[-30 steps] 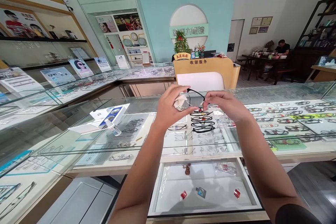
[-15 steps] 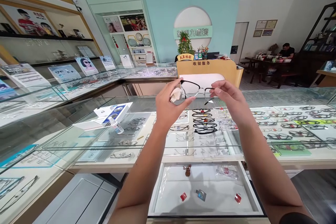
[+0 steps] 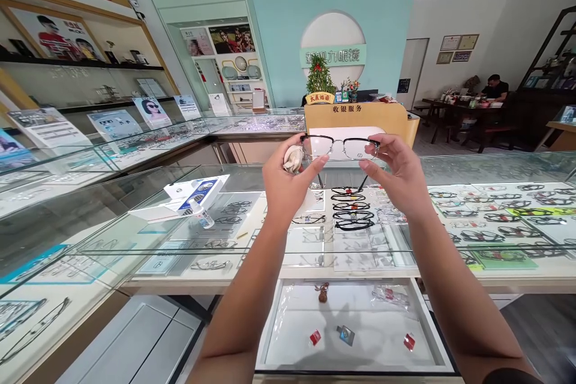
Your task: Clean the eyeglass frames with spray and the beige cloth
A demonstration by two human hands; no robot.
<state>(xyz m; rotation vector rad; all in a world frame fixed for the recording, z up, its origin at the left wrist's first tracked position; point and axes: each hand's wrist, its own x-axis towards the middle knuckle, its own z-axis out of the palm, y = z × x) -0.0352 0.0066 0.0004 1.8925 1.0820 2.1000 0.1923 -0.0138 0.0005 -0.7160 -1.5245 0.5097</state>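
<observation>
Above the glass display counter I hold a pair of eyeglasses (image 3: 338, 141) with dark upper rims and clear lenses, front facing away and temples hanging below. My left hand (image 3: 288, 177) pinches the left end of the frame between thumb and fingers. A crumpled pale cloth (image 3: 293, 158) is tucked in that same hand. At the other end, my right hand (image 3: 396, 171) grips the frame's edge, its thumb below the right lens. Under the glass beneath the eyeglasses lies a column of black frames (image 3: 353, 215).
An open white drawer (image 3: 355, 361) with small packets is below the counter. On the glass top stand a white-and-blue box (image 3: 198, 195) and a small bottle (image 3: 203, 217). Farther off are a cashier desk (image 3: 373, 115) and a seated person (image 3: 495, 90) at a table.
The eyeglasses have turned from a slant to nearly level and square to me, with both lenses now in view. My right hand has shifted its hold at the right end.
</observation>
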